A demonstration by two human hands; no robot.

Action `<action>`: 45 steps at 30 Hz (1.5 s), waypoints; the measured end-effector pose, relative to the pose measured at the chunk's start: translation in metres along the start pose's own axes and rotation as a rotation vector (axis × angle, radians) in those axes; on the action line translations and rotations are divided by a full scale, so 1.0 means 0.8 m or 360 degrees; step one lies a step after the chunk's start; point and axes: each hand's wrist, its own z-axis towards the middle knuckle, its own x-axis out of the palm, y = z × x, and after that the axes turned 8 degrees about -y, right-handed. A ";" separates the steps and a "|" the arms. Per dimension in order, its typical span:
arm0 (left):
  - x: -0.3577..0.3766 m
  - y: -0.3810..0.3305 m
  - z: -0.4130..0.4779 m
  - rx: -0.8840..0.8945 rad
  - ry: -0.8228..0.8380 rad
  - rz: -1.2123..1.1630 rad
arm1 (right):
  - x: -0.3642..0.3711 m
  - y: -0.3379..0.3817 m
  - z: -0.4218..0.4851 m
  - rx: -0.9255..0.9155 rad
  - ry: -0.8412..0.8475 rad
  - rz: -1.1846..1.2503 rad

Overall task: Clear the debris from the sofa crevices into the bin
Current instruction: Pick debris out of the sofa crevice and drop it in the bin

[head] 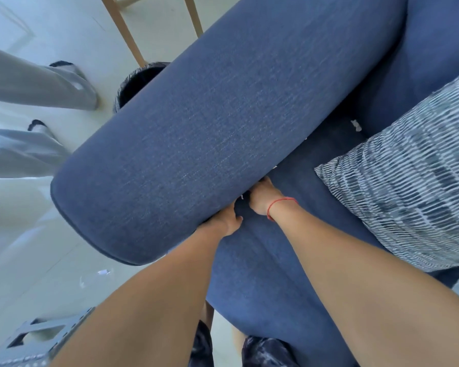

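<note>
A blue fabric sofa fills the view, with its round armrest (196,133) running from lower left to upper right above the seat cushion (263,260). My left hand (227,221) is pushed into the crevice under the armrest, fingers hidden. My right hand (263,198), a red string on its wrist, reaches into the same gap just beyond, fingertips hidden. A small white scrap (356,125) lies in the crevice farther back. A dark bin (141,83) stands on the floor behind the armrest, mostly hidden by it.
A striped grey-white pillow (408,181) lies on the seat at right. Another person's grey trouser legs (37,86) stand on the pale floor at left. Wooden furniture legs (122,25) rise at the top. A grey plastic stool (37,340) sits lower left; small scraps (104,272) lie on the floor.
</note>
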 end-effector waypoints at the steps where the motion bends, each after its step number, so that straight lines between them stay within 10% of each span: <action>1: 0.001 -0.001 0.000 -0.0021 0.0010 -0.0015 | -0.001 0.000 0.001 0.0000 0.0002 -0.0011; 29: -0.139 -0.147 -0.122 0.0255 -0.0827 -0.0606 | -0.113 -0.061 -0.152 0.0366 -0.1230 0.1028; 45: -0.351 -0.023 -0.062 0.0005 -0.1381 -0.1142 | -0.264 0.148 -0.058 -0.0169 -0.1262 0.0814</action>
